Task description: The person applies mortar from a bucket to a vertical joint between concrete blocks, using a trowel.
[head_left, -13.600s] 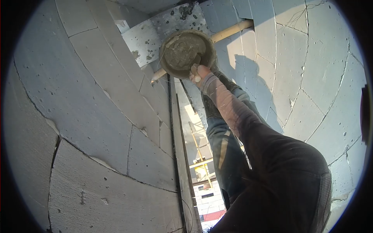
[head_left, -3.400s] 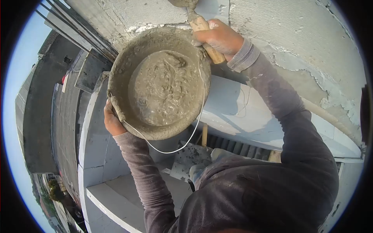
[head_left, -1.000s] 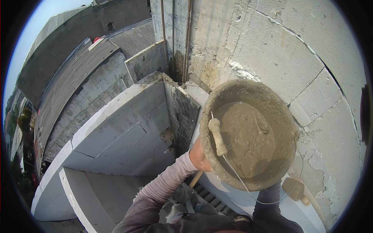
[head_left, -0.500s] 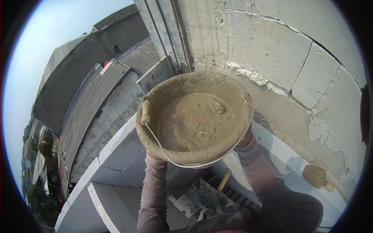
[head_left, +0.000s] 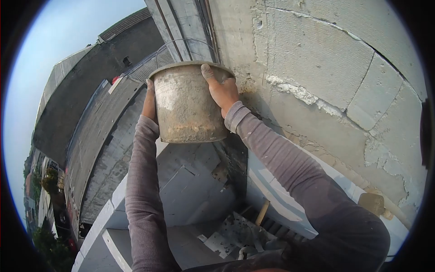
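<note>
A mortar-crusted bucket is held up at arm's length, tipped away from me so its side faces me. The mortar inside is hidden from this angle. My left hand presses against its left side near the rim, with part of the fingers out of sight behind it. On the right, my right hand grips the bucket close to the rim, thumb against the outer wall. Its thin wire handle arcs up beyond the far rim.
A wall of large pale blocks rises on the right. A low block wall curves below the bucket, with roofs beyond it at left. A flat-bladed tool lies on the ledge at right. Steel bars stand upright behind.
Both hands have carried the bucket up, away from me and to the left. It has tipped from showing the wet mortar to showing its outer side; the wire handle swung to the far side.
</note>
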Demonstrator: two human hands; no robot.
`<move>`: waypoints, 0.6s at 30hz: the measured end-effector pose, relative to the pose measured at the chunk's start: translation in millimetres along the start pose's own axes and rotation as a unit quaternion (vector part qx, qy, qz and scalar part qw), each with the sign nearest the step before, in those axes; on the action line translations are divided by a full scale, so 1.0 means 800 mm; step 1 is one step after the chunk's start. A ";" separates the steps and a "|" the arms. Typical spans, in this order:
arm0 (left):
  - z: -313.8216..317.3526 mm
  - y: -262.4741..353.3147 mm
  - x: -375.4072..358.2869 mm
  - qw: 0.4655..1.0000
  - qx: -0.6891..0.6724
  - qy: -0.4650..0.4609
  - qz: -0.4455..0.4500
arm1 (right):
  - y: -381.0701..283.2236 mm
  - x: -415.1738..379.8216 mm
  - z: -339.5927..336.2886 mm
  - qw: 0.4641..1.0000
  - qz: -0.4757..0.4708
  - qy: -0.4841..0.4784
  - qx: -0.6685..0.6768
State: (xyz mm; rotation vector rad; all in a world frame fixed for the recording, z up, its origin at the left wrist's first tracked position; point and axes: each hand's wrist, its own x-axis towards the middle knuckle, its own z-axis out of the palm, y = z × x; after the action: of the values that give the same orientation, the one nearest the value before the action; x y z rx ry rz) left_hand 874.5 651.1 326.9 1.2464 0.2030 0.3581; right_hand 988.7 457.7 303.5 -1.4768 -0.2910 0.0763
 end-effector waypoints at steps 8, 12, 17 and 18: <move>0.009 0.024 0.101 0.990 0.134 0.011 -0.039 | -0.024 0.050 -0.019 0.959 0.181 -0.103 0.191; 0.009 0.022 0.096 0.986 0.150 0.071 -0.033 | -0.017 0.035 -0.021 0.961 0.174 -0.087 0.197; 0.010 0.017 0.088 0.974 0.203 0.102 0.004 | -0.015 0.029 -0.025 0.958 0.181 -0.087 0.207; 0.015 0.020 0.095 0.971 0.212 0.106 0.009 | -0.015 0.029 -0.025 0.958 0.180 -0.088 0.205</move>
State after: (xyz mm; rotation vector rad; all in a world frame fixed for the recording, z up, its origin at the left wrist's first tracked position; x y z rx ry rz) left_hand 946.8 673.5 348.7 1.6317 0.4694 0.4810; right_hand 1014.0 442.4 317.4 -1.0935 -0.1333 0.5339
